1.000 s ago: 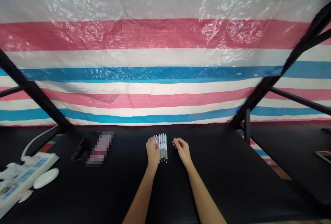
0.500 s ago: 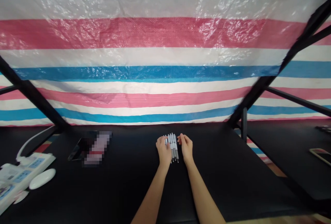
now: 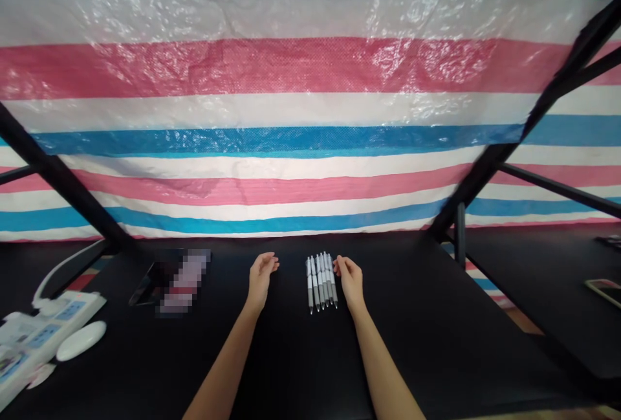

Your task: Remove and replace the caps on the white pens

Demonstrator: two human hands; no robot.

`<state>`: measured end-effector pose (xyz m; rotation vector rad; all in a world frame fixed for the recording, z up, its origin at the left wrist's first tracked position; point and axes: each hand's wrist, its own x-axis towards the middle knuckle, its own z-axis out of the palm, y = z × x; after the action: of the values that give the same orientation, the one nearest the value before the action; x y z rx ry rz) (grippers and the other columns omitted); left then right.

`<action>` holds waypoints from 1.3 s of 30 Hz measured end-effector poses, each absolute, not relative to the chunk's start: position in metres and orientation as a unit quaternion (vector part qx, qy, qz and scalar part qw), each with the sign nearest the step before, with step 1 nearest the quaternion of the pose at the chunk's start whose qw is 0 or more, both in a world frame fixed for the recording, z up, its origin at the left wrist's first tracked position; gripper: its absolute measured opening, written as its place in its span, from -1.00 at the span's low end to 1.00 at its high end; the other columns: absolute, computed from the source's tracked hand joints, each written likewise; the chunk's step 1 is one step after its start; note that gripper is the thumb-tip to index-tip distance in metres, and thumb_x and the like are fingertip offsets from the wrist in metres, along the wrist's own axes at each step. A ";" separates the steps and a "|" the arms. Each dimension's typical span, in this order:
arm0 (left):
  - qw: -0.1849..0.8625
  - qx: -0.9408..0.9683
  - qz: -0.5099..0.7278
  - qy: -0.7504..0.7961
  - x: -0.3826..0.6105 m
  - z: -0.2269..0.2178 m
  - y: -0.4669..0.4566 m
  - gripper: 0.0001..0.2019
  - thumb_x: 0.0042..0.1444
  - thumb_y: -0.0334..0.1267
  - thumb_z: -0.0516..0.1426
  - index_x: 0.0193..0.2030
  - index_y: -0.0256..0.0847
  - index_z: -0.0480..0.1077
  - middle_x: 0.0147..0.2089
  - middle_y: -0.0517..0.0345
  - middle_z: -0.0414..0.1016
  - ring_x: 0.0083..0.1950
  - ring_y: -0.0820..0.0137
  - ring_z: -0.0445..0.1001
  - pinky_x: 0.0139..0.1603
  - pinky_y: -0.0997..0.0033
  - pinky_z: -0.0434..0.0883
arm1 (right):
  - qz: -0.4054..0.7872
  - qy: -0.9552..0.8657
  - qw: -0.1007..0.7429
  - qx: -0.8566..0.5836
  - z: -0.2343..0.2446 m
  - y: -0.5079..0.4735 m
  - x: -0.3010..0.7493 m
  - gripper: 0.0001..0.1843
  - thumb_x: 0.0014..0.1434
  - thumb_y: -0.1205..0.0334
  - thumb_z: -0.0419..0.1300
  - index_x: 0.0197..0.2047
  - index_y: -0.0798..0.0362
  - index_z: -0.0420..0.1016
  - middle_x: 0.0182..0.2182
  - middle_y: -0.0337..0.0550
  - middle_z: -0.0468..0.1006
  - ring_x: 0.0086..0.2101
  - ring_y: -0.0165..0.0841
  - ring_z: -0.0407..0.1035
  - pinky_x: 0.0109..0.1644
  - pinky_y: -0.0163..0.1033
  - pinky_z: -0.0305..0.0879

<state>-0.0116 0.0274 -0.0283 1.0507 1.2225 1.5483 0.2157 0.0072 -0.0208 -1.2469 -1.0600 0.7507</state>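
Several white click pens [image 3: 321,281] with grey grips lie side by side in a row on the black tabletop [image 3: 291,368], tips pointing toward me. To the left of the row, with a gap between, my left hand [image 3: 259,281] is held above the table, fingers loosely bent, holding nothing. Close against the row's right side rests my right hand [image 3: 350,281]. Its fingers are loosely curled near the upper end of the rightmost pen, and nothing shows in its grasp. Whether the fingertips touch that pen I cannot tell.
On the left are a white power strip [image 3: 53,329], a white oval object [image 3: 81,340] and a dark phone-like item [image 3: 148,284] beside a blurred patch. Black metal bars [image 3: 466,200] slant on both sides. Behind hangs a striped plastic sheet [image 3: 272,109]. A phone [image 3: 604,294] lies far right.
My left hand has let go of the pens and moved left, away from them, leaving the whole row in sight. My right hand has stayed beside the pens.
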 end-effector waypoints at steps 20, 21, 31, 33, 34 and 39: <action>0.447 0.433 0.604 0.498 -0.007 -0.020 0.018 -0.69 -0.15 -0.12 0.22 -0.28 -0.27 0.41 -0.37 0.11 0.50 -0.35 0.40 0.50 -0.26 0.35 0.44 | 0.329 -0.483 0.588 -0.560 -0.020 0.005 0.215 -0.54 0.06 -0.15 0.10 -0.60 0.07 0.38 -0.66 -0.25 0.33 -0.57 -0.40 0.19 -0.45 -0.31 0.12; 0.447 0.435 0.601 0.500 -0.006 -0.019 0.018 -0.70 -0.14 -0.12 0.22 -0.28 -0.27 0.41 -0.37 0.12 0.50 -0.35 0.40 0.49 -0.26 0.35 0.44 | 0.330 -0.482 0.588 -0.560 -0.020 0.005 0.215 -0.54 0.05 -0.15 0.10 -0.59 0.07 0.39 -0.66 -0.26 0.33 -0.57 -0.40 0.19 -0.46 -0.32 0.11; 0.445 0.458 0.581 0.505 -0.005 -0.019 0.017 -0.71 -0.13 -0.12 0.22 -0.30 -0.26 0.41 -0.36 0.12 0.49 -0.34 0.39 0.49 -0.22 0.32 0.44 | 0.326 -0.485 0.585 -0.562 -0.020 0.004 0.215 -0.53 0.05 -0.15 0.09 -0.61 0.07 0.36 -0.66 -0.25 0.31 -0.56 -0.39 0.19 -0.44 -0.31 0.11; 0.447 0.459 0.578 0.505 -0.005 -0.019 0.017 -0.72 -0.13 -0.12 0.22 -0.30 -0.25 0.42 -0.37 0.12 0.49 -0.35 0.39 0.49 -0.22 0.33 0.44 | 0.327 -0.484 0.585 -0.562 -0.019 0.004 0.215 -0.53 0.04 -0.16 0.09 -0.62 0.06 0.36 -0.66 -0.25 0.30 -0.57 -0.39 0.17 -0.45 -0.31 0.10; 0.447 0.460 0.578 0.505 -0.005 -0.019 0.017 -0.72 -0.14 -0.12 0.22 -0.30 -0.25 0.42 -0.37 0.12 0.49 -0.35 0.39 0.49 -0.23 0.33 0.44 | 0.328 -0.483 0.585 -0.563 -0.019 0.004 0.215 -0.53 0.04 -0.17 0.09 -0.61 0.06 0.36 -0.66 -0.25 0.30 -0.57 -0.39 0.17 -0.45 -0.31 0.10; 0.441 0.462 0.585 0.500 -0.004 -0.018 0.017 -0.74 -0.14 -0.14 0.22 -0.31 -0.25 0.42 -0.37 0.12 0.50 -0.33 0.38 0.50 -0.24 0.33 0.46 | 0.333 -0.480 0.582 -0.566 -0.018 0.004 0.214 -0.52 0.01 -0.20 0.10 -0.60 0.06 0.37 -0.66 -0.25 0.29 -0.57 -0.38 0.16 -0.47 -0.31 0.09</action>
<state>-0.0045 0.0171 -0.0178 1.1462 1.2406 1.4527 0.2141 0.0041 -0.0176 -1.3210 -1.1202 0.7776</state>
